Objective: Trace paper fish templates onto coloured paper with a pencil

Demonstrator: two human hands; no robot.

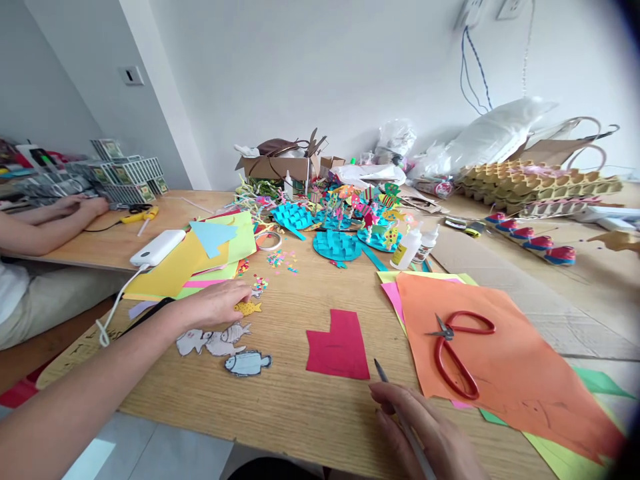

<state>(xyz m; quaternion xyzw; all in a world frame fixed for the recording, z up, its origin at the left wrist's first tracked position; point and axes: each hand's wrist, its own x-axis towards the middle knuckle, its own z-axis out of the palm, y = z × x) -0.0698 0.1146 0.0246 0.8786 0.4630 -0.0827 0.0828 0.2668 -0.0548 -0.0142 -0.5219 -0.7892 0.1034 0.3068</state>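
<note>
My left hand (215, 305) reaches across the table's left side, its fingertips closed on the head end of a yellow paper fish (250, 307). Below it lie a pale blue fish cut-out (247, 363) with dark outlines and several grey-white paper fish (220, 341). In my right hand (425, 433) is a grey pencil (406, 423), its dark tip close to the lower right corner of a red L-shaped paper piece (337, 347). Scissors with red handles (457, 350) lie spread on orange paper (505, 340) to the right.
Coloured paper (175, 267) and a white power bank (157, 247) lie at left. Glue bottles (407, 250), blue paper discs (336, 245) and tape (269, 241) stand farther back. Egg trays (540, 180) are at back right. Another person's hands (83, 205) are at far left; another hand (617, 240) shows at right.
</note>
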